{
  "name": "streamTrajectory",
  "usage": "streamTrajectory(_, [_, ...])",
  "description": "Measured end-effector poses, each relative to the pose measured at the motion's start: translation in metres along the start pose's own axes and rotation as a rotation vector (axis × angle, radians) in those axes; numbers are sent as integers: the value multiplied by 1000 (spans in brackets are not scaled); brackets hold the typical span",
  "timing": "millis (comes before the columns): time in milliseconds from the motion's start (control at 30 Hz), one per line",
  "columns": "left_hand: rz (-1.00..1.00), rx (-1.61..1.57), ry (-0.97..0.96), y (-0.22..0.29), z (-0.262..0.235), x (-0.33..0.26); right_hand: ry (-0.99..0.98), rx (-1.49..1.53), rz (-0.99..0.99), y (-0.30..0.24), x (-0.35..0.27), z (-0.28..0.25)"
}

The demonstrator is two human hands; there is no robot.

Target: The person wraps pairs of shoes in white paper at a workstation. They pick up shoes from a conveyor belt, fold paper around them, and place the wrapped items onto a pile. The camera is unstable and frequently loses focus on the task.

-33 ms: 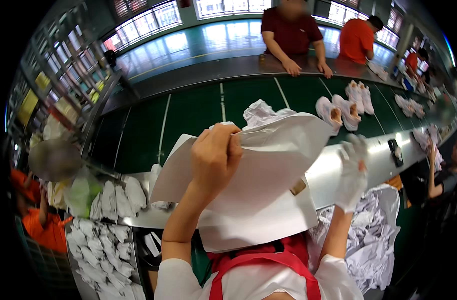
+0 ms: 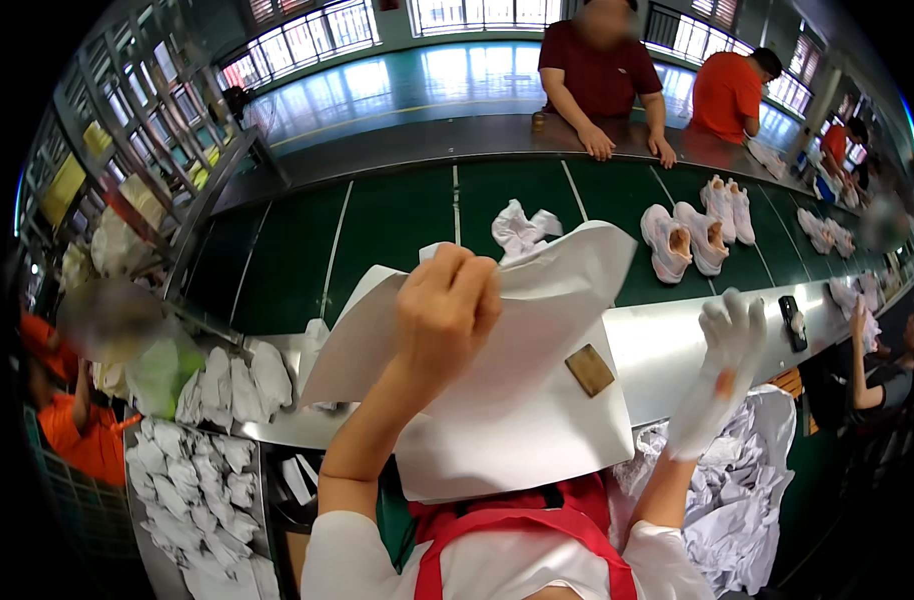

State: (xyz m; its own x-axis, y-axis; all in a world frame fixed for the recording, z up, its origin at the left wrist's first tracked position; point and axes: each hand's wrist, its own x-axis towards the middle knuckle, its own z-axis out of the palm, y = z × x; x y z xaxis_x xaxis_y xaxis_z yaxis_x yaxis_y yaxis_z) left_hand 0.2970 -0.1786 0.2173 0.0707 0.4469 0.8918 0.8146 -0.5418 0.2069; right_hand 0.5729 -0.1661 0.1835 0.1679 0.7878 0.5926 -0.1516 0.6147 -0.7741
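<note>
My bare left hand (image 2: 445,310) is closed on the upper edge of a large white sheet of paper (image 2: 547,285), which lifts and curls over. Beneath it lie more white sheets (image 2: 507,450) at the steel bench's near edge. A small brown block (image 2: 589,370) rests on the paper, to the right of my left hand. Just beyond the raised sheet sits a piece of crumpled white paper (image 2: 522,230). My right hand (image 2: 722,365), in a white glove with an orange mark, is held over the bench with its fingers apart, holding nothing.
Pale shoes (image 2: 682,242) stand on the green conveyor belt (image 2: 392,230). Wadded paper pieces (image 2: 192,490) lie at left, more stuffed paper (image 2: 239,390) on the bench. A bag of crumpled paper (image 2: 742,490) is at right, near a black device (image 2: 794,322). Several people work around the line.
My right hand has moved slightly right and down, away from the paper, and its fingers show more clearly. The raised sheet's right side has shifted left, uncovering more of the brown block.
</note>
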Motion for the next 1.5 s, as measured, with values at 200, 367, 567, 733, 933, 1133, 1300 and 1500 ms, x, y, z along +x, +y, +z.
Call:
streamTrajectory(200, [-182, -426, -178, 33, 4, -10, -567, -770, -306, -10, -16, 69])
streamTrajectory(367, [-535, -1183, -81, 32, 25, -21, -684, 158, 551, 19, -27, 87])
streamTrajectory(567, [-808, -1147, -66, 28, 37, -22, -685, 198, 697, 34, -20, 84])
streamTrajectory(733, [-478, -642, -414, 39, 16, -47, -287, -175, 308, 41, -11, 75])
streamTrajectory(933, [-699, -641, -665, 28, 31, -66, -342, 57, 591, 20, -10, 72])
streamTrajectory(1133, [-581, -476, -703, 27, 33, -72, -306, 246, 717, 34, -10, 51])
streamTrajectory(1300, [-696, -629, -563, -14, 34, -108, -350, -404, 240, 37, -14, -5])
streamTrajectory(1500, [-1425, -1636, -503, -9, 37, -90, -1291, -388, -847, -19, -28, 77])
